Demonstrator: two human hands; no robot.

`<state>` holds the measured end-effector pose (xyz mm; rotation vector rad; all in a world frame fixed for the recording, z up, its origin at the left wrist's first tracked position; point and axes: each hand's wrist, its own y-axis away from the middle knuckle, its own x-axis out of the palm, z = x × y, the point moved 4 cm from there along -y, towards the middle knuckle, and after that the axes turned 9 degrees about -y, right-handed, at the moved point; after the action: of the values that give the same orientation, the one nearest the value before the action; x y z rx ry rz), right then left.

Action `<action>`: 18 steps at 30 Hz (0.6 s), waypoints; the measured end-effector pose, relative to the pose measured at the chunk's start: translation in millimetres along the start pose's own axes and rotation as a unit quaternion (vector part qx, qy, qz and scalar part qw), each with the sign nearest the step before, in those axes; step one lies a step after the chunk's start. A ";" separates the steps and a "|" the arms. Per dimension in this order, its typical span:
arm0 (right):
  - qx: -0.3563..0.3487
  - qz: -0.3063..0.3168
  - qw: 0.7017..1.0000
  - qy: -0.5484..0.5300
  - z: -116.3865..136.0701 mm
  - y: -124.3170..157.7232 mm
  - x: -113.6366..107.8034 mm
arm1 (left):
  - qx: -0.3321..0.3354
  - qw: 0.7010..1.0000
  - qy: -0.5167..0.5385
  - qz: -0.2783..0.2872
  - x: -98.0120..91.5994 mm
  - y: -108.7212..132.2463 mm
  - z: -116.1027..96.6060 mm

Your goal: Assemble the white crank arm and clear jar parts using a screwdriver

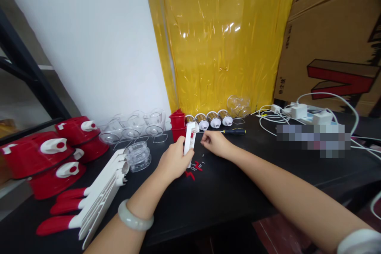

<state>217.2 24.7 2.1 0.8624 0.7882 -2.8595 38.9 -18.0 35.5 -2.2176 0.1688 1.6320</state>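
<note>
My left hand (175, 159) is wrapped round a white plastic part (189, 138) with a small red piece on it, held tilted above the black table. Just to its right, my right hand (216, 143) has its fingertips pinched together; whatever they hold, if anything, is too small to make out. Beneath the hands lie small red plastic pieces (190, 175) and several tiny metal pins or screws (200, 166). A screwdriver (234, 131) with a dark and yellow handle rests behind my right hand.
Red bases (38, 154) with white knobs and white arms with red handles (98, 194) occupy the left. Clear plastic housings (131, 127), clear discs (138, 156), red hoppers (177, 121) and metal drums (213, 120) line the back. White cables and chargers (298, 110) lie right.
</note>
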 end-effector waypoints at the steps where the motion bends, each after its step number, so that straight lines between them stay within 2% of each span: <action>1: -0.005 -0.015 1.000 -0.026 2.1 -0.2 -1.1 | 0.000 1.000 -0.004 -0.002 -0.1 -0.1 0.3; 4: -0.024 -0.053 0.991 -0.121 8.7 0.8 -3.3 | -0.003 1.000 -0.008 -0.005 0.4 -0.3 1.8; 7: -0.053 -0.065 0.979 -0.188 16.7 3.6 -3.0 | -0.002 1.000 -0.001 -0.008 1.2 -0.6 2.6; 11: -0.081 -0.042 0.973 -0.210 25.6 7.6 0.0 | -0.001 1.000 0.003 -0.008 1.5 -0.5 1.8; 18: -0.087 -0.028 0.972 -0.216 28.1 9.5 2.1 | 0.011 1.000 -0.004 0.007 1.8 0.6 -2.3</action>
<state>203.2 2.9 16.7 0.1848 0.9889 -2.8078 41.4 -19.2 34.2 -2.1977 0.1990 1.6376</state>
